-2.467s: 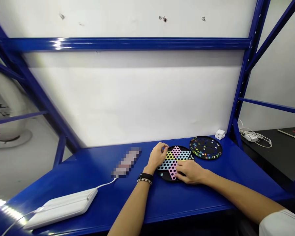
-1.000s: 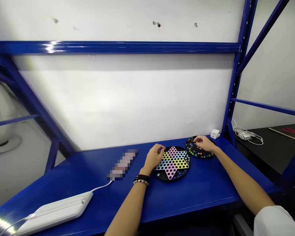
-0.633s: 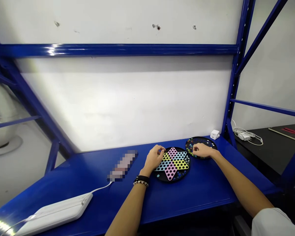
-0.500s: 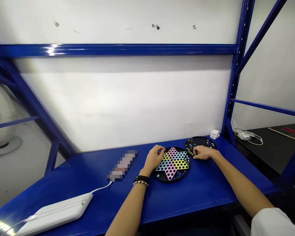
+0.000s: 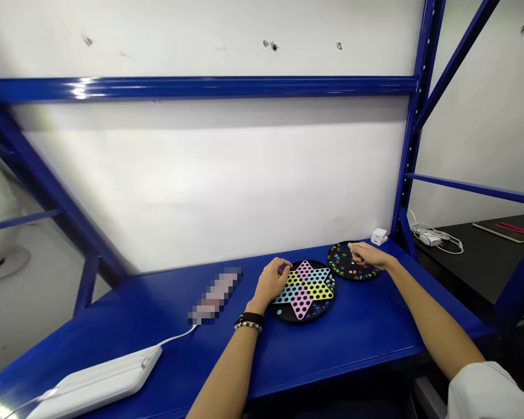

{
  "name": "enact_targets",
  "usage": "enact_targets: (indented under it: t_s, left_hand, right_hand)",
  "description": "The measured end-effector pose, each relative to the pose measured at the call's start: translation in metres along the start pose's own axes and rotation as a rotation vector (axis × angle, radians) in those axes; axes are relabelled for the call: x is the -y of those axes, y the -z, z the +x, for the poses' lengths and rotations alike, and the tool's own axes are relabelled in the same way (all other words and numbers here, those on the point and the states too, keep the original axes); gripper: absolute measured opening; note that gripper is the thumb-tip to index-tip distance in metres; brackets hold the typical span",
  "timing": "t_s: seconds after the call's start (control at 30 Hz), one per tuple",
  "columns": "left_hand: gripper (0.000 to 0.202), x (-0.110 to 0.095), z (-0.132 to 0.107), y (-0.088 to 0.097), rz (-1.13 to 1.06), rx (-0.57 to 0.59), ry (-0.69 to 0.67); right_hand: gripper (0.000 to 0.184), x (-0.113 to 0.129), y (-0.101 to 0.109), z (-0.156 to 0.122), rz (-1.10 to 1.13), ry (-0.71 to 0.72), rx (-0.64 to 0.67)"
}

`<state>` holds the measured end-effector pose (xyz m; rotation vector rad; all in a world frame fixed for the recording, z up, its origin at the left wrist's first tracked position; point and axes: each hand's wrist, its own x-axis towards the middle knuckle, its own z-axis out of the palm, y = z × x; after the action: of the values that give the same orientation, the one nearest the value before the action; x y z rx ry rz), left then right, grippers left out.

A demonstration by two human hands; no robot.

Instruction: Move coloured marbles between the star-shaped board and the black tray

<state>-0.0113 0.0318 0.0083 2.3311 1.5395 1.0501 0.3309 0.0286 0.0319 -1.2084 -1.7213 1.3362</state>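
Note:
A round black board (image 5: 306, 289) carries a star of pink, yellow and light-blue fields full of holes, with some marbles along its rim. My left hand (image 5: 272, 283) rests on the board's left edge, fingers curled. Right behind the board lies a black round tray (image 5: 348, 263) with several coloured marbles. My right hand (image 5: 367, 255) reaches over that tray, its fingertips pinched together above the marbles; what they hold is too small to see.
A white flat device (image 5: 100, 381) with a cable lies at the front left of the blue shelf top (image 5: 349, 337). A small white adapter (image 5: 379, 236) sits by the blue upright. A black table (image 5: 475, 262) with white cables stands to the right.
My right hand has left the star board, gone to the marble tray, dipped toward the tray's near edge and now sits over its middle. The left hand stays put.

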Motion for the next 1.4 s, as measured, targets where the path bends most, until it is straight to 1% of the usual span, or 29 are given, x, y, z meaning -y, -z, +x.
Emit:
enact_targets:
  t_s: [0.03, 0.1, 0.2, 0.3, 0.4, 0.5, 0.57, 0.67, 0.7, 0.77, 0.87, 0.93, 1.0, 1.07, 1.17, 1.3, 1.33, 1.4]
  left_hand:
    - [0.023, 0.000, 0.000, 0.000, -0.001, 0.000, 0.001]
    - [0.022, 0.001, 0.000, 0.000, -0.003, 0.002, 0.002]
    - [0.022, 0.001, 0.000, 0.000, -0.007, 0.005, 0.005]
    - [0.022, 0.000, 0.000, 0.001, -0.009, 0.006, 0.006]
    - [0.023, -0.001, 0.000, 0.002, -0.011, 0.016, 0.010]
    - [0.024, -0.001, 0.000, 0.002, -0.018, 0.017, 0.016]
    - [0.023, 0.000, 0.000, 0.001, -0.014, 0.015, 0.012]
    - [0.023, 0.001, 0.000, 0.001, -0.011, 0.018, 0.001]
    - [0.023, 0.001, 0.000, 0.001, -0.012, 0.020, -0.001]
    - [0.023, 0.000, 0.000, 0.001, -0.013, 0.021, 0.002]
    - [0.023, -0.001, -0.001, 0.001, -0.017, 0.025, 0.007]
    - [0.023, -0.002, -0.001, 0.001, -0.022, 0.030, 0.010]
    - [0.023, -0.003, -0.001, 0.002, -0.026, 0.033, 0.013]
    - [0.024, -0.003, -0.001, 0.002, -0.029, 0.034, 0.009]
    - [0.024, -0.002, -0.001, 0.002, -0.027, 0.038, 0.005]
    - [0.026, -0.003, -0.001, 0.002, -0.025, 0.058, 0.026]
    - [0.026, -0.003, -0.001, 0.002, -0.026, 0.061, 0.030]
    - [0.026, -0.003, -0.001, 0.002, -0.025, 0.065, 0.033]
  right_hand:
    - [0.038, 0.001, 0.003, -0.002, 0.078, -0.011, 0.000]
    - [0.035, 0.001, 0.008, -0.003, 0.158, -0.014, -0.009]
    - [0.029, -0.004, 0.011, -0.002, 0.203, 0.001, 0.001]
    - [0.029, -0.009, 0.011, 0.000, 0.209, 0.008, 0.022]
    - [0.032, -0.011, 0.010, 0.001, 0.128, -0.023, 0.038]
    - [0.035, -0.011, 0.010, 0.001, -0.013, -0.066, 0.082]
    - [0.040, -0.010, 0.012, 0.000, -0.177, -0.071, 0.081]
    - [0.047, -0.009, 0.015, -0.001, -0.501, -0.055, 0.059]
    - [0.047, -0.008, 0.016, -0.002, -0.583, -0.056, 0.069]
    - [0.042, -0.005, 0.017, -0.004, -0.675, -0.085, 0.103]
    - [0.032, 0.000, 0.016, -0.007, -0.740, -0.172, 0.136]
    - [0.027, 0.001, 0.015, -0.008, -0.774, -0.215, 0.113]
    - [0.022, 0.000, 0.014, -0.008, -0.793, -0.230, 0.089]
    - [0.021, -0.002, 0.015, -0.007, -0.796, -0.234, 0.096]
    - [0.022, -0.006, 0.019, -0.006, -0.793, -0.237, 0.144]
    - [0.028, -0.010, 0.024, -0.004, -0.776, -0.223, 0.193]
    - [0.030, -0.011, 0.025, -0.004, -0.756, -0.202, 0.198]
    - [0.033, -0.012, 0.028, -0.004, -0.663, -0.115, 0.184]
